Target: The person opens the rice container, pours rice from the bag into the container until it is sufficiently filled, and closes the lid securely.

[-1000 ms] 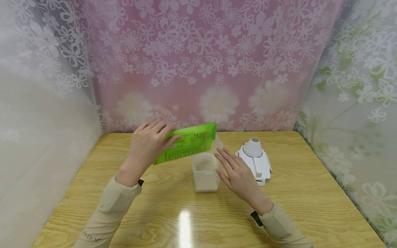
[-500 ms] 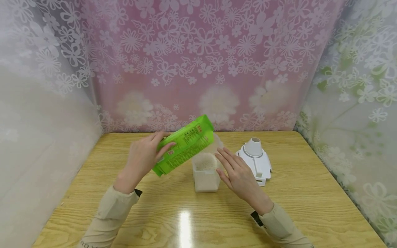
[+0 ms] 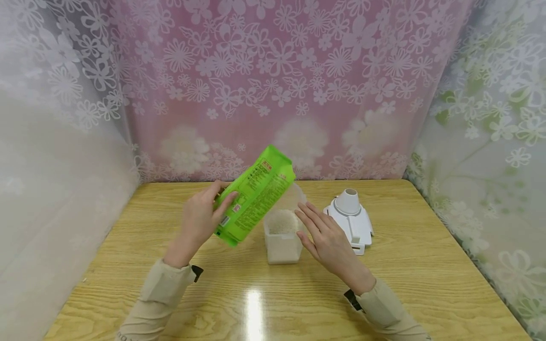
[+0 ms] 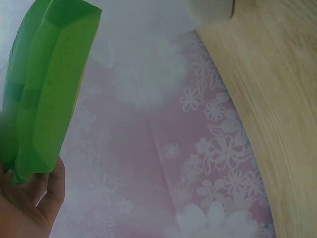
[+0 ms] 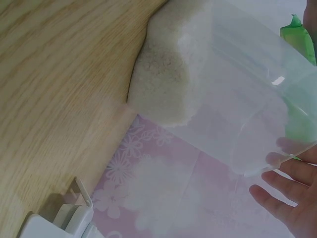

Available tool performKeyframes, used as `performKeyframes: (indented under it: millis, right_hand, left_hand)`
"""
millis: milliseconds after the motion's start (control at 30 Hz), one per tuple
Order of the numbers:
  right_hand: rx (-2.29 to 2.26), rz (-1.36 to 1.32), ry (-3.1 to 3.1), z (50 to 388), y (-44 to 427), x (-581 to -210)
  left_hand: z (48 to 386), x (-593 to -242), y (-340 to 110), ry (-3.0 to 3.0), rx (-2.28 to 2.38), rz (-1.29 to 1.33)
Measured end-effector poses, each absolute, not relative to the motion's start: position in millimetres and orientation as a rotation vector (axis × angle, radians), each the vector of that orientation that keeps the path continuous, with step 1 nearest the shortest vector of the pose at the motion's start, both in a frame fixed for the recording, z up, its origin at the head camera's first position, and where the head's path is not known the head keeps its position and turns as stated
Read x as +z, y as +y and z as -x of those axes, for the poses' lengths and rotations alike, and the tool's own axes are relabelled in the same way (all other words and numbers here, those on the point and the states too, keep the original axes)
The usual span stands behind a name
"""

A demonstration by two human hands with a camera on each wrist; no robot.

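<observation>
Step in hand, as I judge it: decanting grain [image 3: 281, 223] from bag [image 3: 258, 192] to bin [image 3: 283, 251]. L hand [image 3: 198, 215] has the bag off the desk [image 3: 409, 251], tilted, just beside the bin, top end up & leaning toward it. L fingers pinch the lower part, thumb [image 3: 226, 203] across the printed face. R hand [image 3: 326, 239] is at the bin's rim; R fingers [image 5: 282, 186] extended, slightly spread, not gripping, approx. steadying it. Bin stands on desk, grain partway up. No grain seen falling, so prob. between pours or finished; can't tell what's left in the bag. Next move: if any's left, R hand stays put, L tips the top end down over the mouth, slowly, to avoid spills; if none, bag goes down on desk. White part [image 3: 354, 220] (poss. the lid) sits to the right, untouched.
</observation>
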State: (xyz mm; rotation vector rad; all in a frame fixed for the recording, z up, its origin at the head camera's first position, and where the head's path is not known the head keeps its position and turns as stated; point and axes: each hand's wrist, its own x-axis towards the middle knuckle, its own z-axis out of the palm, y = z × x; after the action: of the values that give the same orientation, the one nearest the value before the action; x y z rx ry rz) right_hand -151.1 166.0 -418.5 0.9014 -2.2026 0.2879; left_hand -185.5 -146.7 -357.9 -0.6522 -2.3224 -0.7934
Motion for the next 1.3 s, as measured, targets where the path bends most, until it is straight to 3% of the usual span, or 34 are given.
performKeyframes:
  millis: [600,1300]
  right_hand:
    - [0.285,-0.902,-2.210,150,166,-419]
    - [0.291,-0.904,-2.181,152,166,-420]
  left_hand:
    - [183,-385,-152,-2.264,-1.280,0.414]
    - [203,-431,-189,-2.489,-1.041,-0.010]
